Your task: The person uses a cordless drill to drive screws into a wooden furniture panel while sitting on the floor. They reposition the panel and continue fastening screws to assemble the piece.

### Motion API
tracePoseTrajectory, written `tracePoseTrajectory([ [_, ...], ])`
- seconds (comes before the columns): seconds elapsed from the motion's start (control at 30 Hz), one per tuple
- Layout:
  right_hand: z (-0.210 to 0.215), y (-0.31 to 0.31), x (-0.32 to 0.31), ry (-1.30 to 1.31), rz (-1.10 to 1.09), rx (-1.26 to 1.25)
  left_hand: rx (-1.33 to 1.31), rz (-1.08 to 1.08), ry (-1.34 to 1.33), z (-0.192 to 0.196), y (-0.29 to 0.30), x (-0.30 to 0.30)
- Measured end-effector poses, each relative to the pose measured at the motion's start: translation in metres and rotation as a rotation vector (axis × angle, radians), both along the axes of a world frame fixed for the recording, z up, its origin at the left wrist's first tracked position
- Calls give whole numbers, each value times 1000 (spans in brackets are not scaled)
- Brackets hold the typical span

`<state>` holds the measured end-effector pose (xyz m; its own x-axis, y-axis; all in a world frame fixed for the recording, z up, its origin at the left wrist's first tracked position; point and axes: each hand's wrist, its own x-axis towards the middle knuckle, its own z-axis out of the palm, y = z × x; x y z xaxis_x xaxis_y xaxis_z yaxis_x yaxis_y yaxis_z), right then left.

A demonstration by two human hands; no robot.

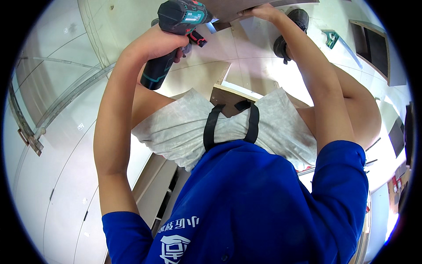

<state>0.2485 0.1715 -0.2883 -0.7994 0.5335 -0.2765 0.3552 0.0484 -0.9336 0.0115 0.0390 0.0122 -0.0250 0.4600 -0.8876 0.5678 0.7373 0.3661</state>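
Observation:
My left hand (169, 42) is closed round the grip of a cordless drill (182, 17), black and teal with a red-marked part. Its battery end hangs down beside my left thigh, and its nose points right, toward a brown panel (233, 9) at the top of the view. On that panel's near edge, my right hand (263, 12) holds on with bent fingers. The drill's tip lies close to the panel; whether it touches, I cannot tell. Much of the panel runs out of view at the top.
A board with a pale edge (237, 91) lies beneath me, between my thighs. To the right are a dark shoe (298, 20), a green-handled tool (331, 38) on the floor and an open dark box (371, 48). A metal track (66, 99) curves along the left.

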Motion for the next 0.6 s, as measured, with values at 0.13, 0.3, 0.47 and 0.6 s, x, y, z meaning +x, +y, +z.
tracePoseTrajectory([
  [0.13,0,1,1,8,-2,3,20,-7,-35,-2,0,-1],
  [0.3,0,-1,-1,11,9,-3,-6,1,-13,2,1,2],
  [0.47,-1,-1,-3,21,8,-9,-2,-33,-43,-6,-1,-5],
  [0.6,0,-1,-2,9,9,10,0,-11,-32,-5,-1,-3],
])
